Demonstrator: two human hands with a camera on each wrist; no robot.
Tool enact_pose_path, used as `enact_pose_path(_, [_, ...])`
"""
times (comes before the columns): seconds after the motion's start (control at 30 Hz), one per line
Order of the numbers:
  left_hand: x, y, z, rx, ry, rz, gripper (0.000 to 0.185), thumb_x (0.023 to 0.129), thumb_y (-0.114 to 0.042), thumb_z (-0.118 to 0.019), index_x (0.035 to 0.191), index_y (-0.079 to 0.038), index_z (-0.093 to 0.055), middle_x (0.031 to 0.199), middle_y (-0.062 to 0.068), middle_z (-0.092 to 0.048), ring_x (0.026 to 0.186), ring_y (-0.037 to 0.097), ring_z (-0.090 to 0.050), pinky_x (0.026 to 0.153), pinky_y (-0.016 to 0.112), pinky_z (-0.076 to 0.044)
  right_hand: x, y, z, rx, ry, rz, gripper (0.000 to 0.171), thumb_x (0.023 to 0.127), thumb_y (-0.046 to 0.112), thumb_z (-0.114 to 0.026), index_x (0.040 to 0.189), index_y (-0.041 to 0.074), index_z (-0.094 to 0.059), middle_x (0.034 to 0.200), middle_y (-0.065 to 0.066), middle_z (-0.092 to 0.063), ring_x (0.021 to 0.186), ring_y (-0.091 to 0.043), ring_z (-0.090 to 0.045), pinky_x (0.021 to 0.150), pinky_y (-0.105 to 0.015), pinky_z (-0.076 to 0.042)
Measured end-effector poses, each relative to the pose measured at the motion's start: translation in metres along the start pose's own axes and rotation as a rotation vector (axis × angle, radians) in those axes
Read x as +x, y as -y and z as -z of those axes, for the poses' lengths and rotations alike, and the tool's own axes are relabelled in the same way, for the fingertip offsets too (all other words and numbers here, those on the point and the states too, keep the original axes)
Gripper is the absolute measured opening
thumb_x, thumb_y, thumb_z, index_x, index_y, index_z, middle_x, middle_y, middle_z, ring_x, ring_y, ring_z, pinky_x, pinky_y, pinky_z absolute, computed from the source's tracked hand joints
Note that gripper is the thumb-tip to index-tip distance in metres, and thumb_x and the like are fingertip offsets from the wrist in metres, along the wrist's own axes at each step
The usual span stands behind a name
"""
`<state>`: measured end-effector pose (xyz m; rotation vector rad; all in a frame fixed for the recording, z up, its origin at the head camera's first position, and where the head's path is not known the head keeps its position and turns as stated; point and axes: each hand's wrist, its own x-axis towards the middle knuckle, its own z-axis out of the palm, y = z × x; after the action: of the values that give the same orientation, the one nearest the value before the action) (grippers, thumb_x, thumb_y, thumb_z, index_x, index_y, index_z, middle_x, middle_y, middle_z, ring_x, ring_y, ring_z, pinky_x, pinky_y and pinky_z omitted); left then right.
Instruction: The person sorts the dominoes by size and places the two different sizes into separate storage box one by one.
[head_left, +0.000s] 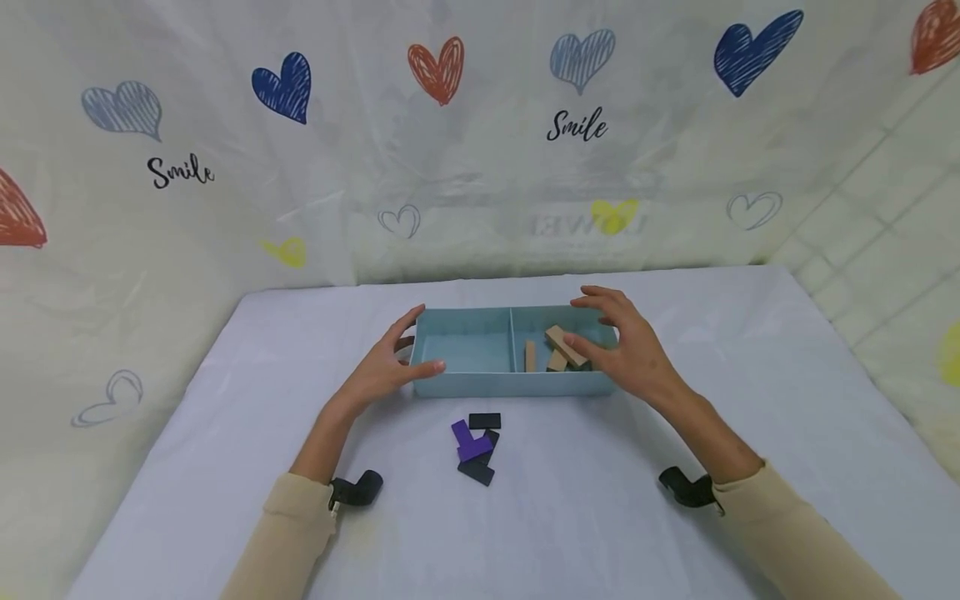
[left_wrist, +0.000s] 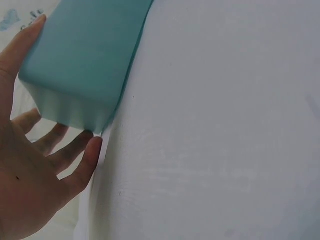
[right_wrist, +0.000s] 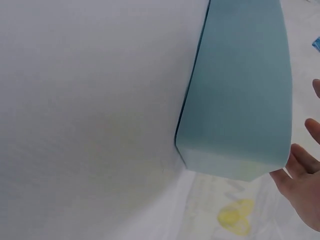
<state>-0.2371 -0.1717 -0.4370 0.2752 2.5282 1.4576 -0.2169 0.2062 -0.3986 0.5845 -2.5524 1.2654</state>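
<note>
Tray (head_left: 465, 385) (light blue, two compartments, left one bare, right one holding a few tan wooden blocks (head_left: 558, 350)) sat mid-table on the white cloth (head_left: 675, 517), with the left hand (head_left: 382, 371) spread flat-fingered against its left end and the right hand (head_left: 630, 346) at its right end, fingers straight and loosely spread, touching or just off the wall, I couldn't tell which. Looked like the bracing step before shifting the tray; next move would need both palms pressing in evenly so it doesn't skew, and clearance from the black and purple pieces (head_left: 476, 446) lying just in front. Backdrop was a pale curtain (head_left: 480, 167) printed with hearts and "Smile", with tiled wall (head_left: 885, 225) to the right.
</note>
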Motion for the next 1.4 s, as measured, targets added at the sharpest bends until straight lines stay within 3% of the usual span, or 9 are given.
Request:
enact_pose_path(0.2, [0.001,-0.001,-0.001,0.014,0.002,-0.005,0.103,0.084,-0.048,-0.084,0.165,-0.043,-0.021,0.175,-0.001,-0.019,0.156,0.038,-0.035,0.119,0.062,-0.041,-0.003,0.004,-0.002,0.005,0.014,0.024,0.042,0.096,0.015,-0.076,0.136,0.009,-0.063,0.154,-0.012,-0.051,0.14,-0.034,-0.051,0.109,-0.059,-0.048])
enact_pose_path(0.4, [0.0,-0.002,-0.001,0.004,0.008,-0.009,0.101,0.085,-0.045,-0.084,0.164,-0.046,-0.021,0.175,-0.001,-0.019,0.156,0.038,-0.035,0.12,0.063,-0.04,-0.008,0.013,-0.005,0.001,0.023,0.053,0.035,0.097,0.015,-0.075,0.131,0.01,-0.067,0.143,-0.007,-0.058,0.133,-0.026,-0.057,0.101,-0.046,-0.054])
enact_pose_path(0.63, [0.0,-0.002,-0.002,0.008,0.007,-0.007,0.101,0.085,-0.046,-0.084,0.164,-0.046,-0.021,0.175,-0.001,-0.019,0.156,0.038,-0.034,0.119,0.063,-0.04,-0.013,0.024,-0.011,0.025,0.063,0.059,0.032,0.097,0.015,-0.076,0.128,0.014,-0.068,0.137,-0.004,-0.061,0.128,-0.023,-0.059,0.098,-0.049,-0.056])
enact_pose_path(0.8, [0.001,-0.001,-0.002,0.01,0.003,-0.003,0.102,0.084,-0.048,-0.085,0.164,-0.047,-0.021,0.175,-0.002,-0.019,0.156,0.037,-0.035,0.12,0.062,-0.04,-0.017,0.032,-0.015,0.025,0.081,0.081,0.031,0.096,0.014,-0.076,0.126,0.016,-0.069,0.134,-0.002,-0.063,0.123,-0.025,-0.061,0.094,-0.044,-0.058])
enact_pose_path(0.97, [0.002,-0.001,-0.002,0.016,0.002,0.003,0.103,0.083,-0.047,-0.085,0.164,-0.046,-0.021,0.175,-0.002,-0.019,0.156,0.037,-0.035,0.119,0.062,-0.041,-0.02,0.039,-0.018,0.032,0.097,0.103,0.031,0.095,0.012,-0.076,0.125,0.017,-0.07,0.131,-0.002,-0.065,0.112,-0.018,-0.063,0.09,-0.038,-0.058])
enact_pose_path(1.13, [0.002,-0.001,-0.001,0.013,0.002,-0.001,0.105,0.083,-0.047,-0.086,0.166,-0.04,-0.02,0.175,-0.001,-0.019,0.156,0.038,-0.036,0.118,0.063,-0.041,-0.022,0.044,-0.022,0.047,0.119,0.142,0.033,0.093,0.008,-0.078,0.124,0.017,-0.071,0.126,-0.002,-0.068,0.108,-0.016,-0.063,0.087,-0.037,-0.06])
enact_pose_path(1.4, [0.0,-0.001,0.0,-0.004,-0.004,0.012,0.103,0.083,-0.048,-0.086,0.163,-0.048,-0.022,0.175,-0.005,-0.02,0.156,0.036,-0.036,0.118,0.062,-0.042,-0.024,0.051,-0.027,0.062,0.181,0.167,0.034,0.091,0.005,-0.08,0.121,0.017,-0.072,0.118,0.001,-0.07,0.11,-0.015,-0.065,0.087,-0.036,-0.061])
